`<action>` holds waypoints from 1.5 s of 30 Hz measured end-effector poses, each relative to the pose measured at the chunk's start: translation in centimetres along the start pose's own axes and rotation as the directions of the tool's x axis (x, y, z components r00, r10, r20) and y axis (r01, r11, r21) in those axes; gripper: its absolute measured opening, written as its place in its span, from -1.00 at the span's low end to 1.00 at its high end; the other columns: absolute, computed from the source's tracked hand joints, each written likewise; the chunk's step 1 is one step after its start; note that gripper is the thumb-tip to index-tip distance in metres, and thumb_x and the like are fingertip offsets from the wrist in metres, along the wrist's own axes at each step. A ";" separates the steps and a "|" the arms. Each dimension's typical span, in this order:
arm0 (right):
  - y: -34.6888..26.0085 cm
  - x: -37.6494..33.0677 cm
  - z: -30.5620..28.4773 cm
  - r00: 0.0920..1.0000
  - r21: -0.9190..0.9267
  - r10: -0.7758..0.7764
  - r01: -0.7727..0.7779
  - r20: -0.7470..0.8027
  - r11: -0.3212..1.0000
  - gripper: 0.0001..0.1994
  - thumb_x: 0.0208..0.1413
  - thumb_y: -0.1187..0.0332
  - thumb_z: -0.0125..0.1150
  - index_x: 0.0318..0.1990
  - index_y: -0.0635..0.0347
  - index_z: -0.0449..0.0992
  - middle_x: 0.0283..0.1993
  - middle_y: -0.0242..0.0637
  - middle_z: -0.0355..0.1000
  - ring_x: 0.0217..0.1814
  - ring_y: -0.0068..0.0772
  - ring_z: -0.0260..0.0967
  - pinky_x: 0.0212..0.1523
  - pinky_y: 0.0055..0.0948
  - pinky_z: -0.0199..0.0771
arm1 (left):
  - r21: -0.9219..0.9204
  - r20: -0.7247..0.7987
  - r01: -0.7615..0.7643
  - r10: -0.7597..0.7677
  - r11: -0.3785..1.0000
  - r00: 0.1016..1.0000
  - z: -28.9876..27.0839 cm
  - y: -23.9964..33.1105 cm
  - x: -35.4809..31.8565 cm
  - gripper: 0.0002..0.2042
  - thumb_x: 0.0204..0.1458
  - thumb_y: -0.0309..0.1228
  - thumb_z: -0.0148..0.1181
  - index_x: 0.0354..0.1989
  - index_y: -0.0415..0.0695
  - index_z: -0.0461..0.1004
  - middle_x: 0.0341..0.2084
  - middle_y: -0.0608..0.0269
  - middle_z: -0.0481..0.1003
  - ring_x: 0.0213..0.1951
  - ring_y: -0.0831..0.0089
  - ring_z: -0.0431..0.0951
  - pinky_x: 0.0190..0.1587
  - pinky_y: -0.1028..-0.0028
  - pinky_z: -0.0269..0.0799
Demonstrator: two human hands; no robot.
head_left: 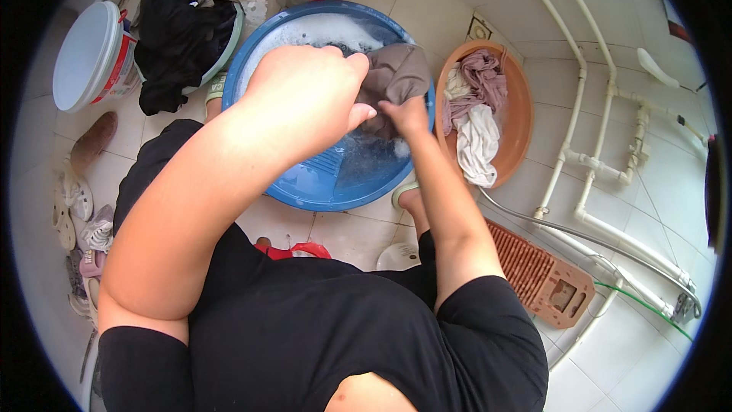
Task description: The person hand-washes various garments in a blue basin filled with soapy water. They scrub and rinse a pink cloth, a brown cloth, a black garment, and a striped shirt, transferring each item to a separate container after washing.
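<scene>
Both hands, left hand (305,95) and right hand (408,116), clench together on a wet grey-brown garment (396,76) above the soapy blue basin (305,191), where hard wringing could likely splash suds onto the tiled floor (351,229) below.

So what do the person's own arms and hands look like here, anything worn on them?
Both arms are bare from the upper arm down, below short black sleeves of a black T-shirt. The left hand and the right hand wear no gloves. No watch, bracelet or ring shows on the parts in view.
</scene>
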State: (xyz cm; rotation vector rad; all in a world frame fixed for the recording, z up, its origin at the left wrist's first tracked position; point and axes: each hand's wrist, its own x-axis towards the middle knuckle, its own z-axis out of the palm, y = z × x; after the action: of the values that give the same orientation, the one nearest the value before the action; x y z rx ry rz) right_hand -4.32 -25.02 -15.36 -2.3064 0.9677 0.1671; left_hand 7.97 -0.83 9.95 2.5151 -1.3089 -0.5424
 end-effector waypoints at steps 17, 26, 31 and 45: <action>10.9 3.5 14.0 0.897 -0.478 -0.013 0.247 0.442 0.843 -0.24 -0.17 0.00 0.19 0.21 0.11 0.12 0.20 -0.14 0.18 0.16 -0.06 0.20 0.10 -0.27 0.24 | -0.029 0.156 -0.044 0.048 0.999 0.987 1.3 0.4 1.3 -0.46 -0.23 -0.23 0.27 -0.03 -0.21 0.34 -0.17 0.01 0.44 -0.15 0.16 0.46 -0.09 0.32 0.37; 11.2 -1.0 15.2 0.807 -0.527 0.126 0.249 0.577 0.813 -0.28 -0.17 -0.01 0.20 0.18 0.09 0.19 0.16 -0.11 0.22 0.15 -0.06 0.22 0.11 -0.28 0.24 | -0.048 0.206 -0.049 0.058 0.998 0.977 1.6 0.4 1.0 -0.44 -0.19 -0.21 0.26 0.00 -0.22 0.31 -0.13 -0.01 0.41 -0.11 0.17 0.44 -0.10 0.32 0.36; 11.5 -2.9 14.7 0.746 -0.494 0.117 0.307 0.655 0.813 -0.29 -0.18 -0.02 0.20 0.16 0.08 0.22 0.15 -0.10 0.25 0.14 -0.07 0.23 0.11 -0.28 0.23 | -0.040 0.155 -0.062 0.067 0.997 0.986 1.6 0.8 0.6 -0.47 -0.19 -0.21 0.26 -0.05 -0.22 0.31 -0.25 0.06 0.42 -0.18 0.19 0.46 -0.19 0.33 0.40; -6.4 -11.0 -10.9 0.913 -0.133 -0.278 0.328 0.299 0.935 -0.68 -0.30 0.36 0.21 -0.29 0.28 0.43 -0.34 0.00 0.43 -0.29 -0.07 0.42 -0.25 -0.32 0.40 | 0.024 -0.011 -0.062 0.062 0.998 0.998 0.3 -0.4 -0.9 -0.61 -0.10 -0.18 0.19 -0.16 -0.16 0.37 -0.37 0.10 0.48 -0.28 0.18 0.52 -0.26 0.30 0.45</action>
State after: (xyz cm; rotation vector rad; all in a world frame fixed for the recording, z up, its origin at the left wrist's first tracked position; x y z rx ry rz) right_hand -9.14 -21.45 0.30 -2.4808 0.4598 0.4486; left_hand 7.66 0.11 9.69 2.4835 -1.3920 -0.5009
